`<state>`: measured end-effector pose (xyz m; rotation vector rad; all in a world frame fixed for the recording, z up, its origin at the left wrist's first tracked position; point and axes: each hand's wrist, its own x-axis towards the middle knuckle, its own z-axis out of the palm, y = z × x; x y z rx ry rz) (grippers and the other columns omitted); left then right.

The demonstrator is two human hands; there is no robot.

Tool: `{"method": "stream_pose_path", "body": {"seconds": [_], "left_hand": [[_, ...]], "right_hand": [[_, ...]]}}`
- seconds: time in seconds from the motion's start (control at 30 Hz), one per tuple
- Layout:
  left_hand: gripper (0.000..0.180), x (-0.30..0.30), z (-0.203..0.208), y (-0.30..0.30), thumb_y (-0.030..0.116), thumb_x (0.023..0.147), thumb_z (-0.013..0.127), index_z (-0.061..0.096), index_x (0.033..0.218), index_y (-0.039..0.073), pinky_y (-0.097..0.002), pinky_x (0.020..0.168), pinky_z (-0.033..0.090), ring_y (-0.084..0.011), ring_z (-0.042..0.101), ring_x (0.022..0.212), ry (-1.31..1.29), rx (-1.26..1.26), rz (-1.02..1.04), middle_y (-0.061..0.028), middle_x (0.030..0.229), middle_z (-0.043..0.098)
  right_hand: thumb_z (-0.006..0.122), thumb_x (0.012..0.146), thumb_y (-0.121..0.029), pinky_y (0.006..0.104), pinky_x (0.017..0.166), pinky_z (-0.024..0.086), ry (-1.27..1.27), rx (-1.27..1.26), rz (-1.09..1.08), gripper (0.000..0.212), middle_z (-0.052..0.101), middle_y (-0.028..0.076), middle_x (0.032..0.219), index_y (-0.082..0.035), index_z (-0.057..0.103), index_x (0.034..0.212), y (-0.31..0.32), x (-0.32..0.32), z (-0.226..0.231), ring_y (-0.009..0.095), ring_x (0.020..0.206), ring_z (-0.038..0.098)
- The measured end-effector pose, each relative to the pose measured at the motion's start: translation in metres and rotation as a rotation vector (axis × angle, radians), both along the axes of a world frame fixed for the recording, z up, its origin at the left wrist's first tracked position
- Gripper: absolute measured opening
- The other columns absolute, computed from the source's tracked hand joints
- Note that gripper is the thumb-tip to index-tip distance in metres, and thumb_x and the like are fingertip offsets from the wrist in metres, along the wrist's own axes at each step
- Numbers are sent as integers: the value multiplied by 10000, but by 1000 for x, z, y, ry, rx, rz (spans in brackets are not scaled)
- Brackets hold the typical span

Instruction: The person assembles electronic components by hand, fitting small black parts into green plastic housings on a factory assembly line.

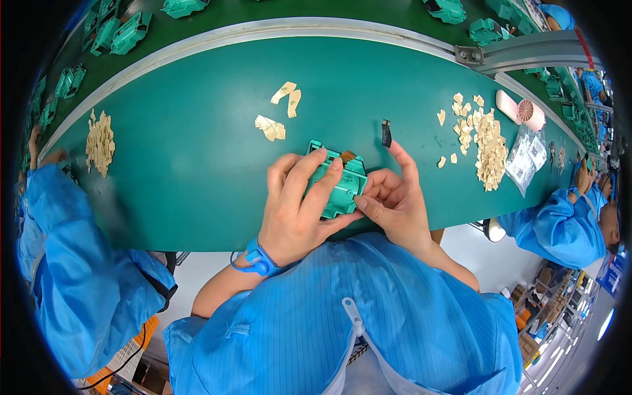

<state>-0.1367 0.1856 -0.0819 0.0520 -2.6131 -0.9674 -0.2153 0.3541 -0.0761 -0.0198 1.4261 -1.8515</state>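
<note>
A green plastic housing point(342, 196) is held up in front of my chest, its hollow side with small posts facing me. My left hand point(289, 205) wraps its left side, fingertips over the far part. Near those fingertips, a copper-coloured flexible strip point(347, 157) shows at the housing's far edge. My right hand point(403, 214) grips the right side, its thumb at the near right corner. The right index finger is raised, and a small black strip point(386, 134) stands at its tip, apart from the housing. A blue wrist strap point(259, 261) circles my left wrist.
Cream paper pieces point(270, 128) lie beyond the housing, with heaps of scraps point(490, 150) at right and left. A pink handheld fan point(528, 114) and a clear bag point(526, 160) are at right. Past a metal rail point(289, 27) sit more green housings point(130, 33). Co-workers sit on both sides.
</note>
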Motion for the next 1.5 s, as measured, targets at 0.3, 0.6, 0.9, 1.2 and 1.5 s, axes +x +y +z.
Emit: {"method": "stream_pose_path", "body": {"seconds": [0.3, 0.6, 0.9, 1.2, 1.5], "left_hand": [[737, 1, 1, -1, 198, 534, 887, 594, 1188, 25, -417, 841, 475, -354, 464, 1048, -6, -9, -18, -153, 1244, 508], [778, 1, 2, -3, 209, 523, 891, 580, 1215, 35, -426, 850, 472, -361, 463, 1062, -16, -18, -26, -150, 1259, 498], [708, 5, 10, -9, 110, 643, 795, 526, 1294, 41, -464, 932, 434, -392, 446, 1145, -81, 52, -110, -175, 1310, 460], [709, 6, 1, -11, 146, 611, 803, 561, 1262, 1, -474, 988, 392, -389, 456, 1200, -28, 29, -118, -157, 1298, 481], [714, 5, -1, -11, 148, 595, 809, 573, 1254, 6, -465, 984, 404, -387, 458, 1197, -15, 31, -114, -154, 1295, 483]], "right_hand": [[599, 835, 123, 281, 775, 568, -16, -48, 19, 840, 537, 103, 975, -88, 92, 1471, 5, -1, -4, 137, 887, 601], [589, 823, 142, 246, 760, 531, 33, 28, 30, 856, 544, 93, 972, -94, 89, 1476, -1, -2, -2, 118, 868, 604], [634, 843, 54, 269, 731, 533, 7, -157, -101, 159, 620, 120, 1035, 0, 578, 981, 24, -12, -12, 134, 832, 633], [719, 785, 31, 200, 584, 466, -140, 146, 298, 149, 650, 57, 753, -16, 579, 767, 9, -20, 7, 68, 657, 593], [709, 784, 44, 205, 604, 480, 14, 120, 144, 184, 631, 26, 779, -32, 543, 758, 9, -2, -2, 42, 686, 586]]}}
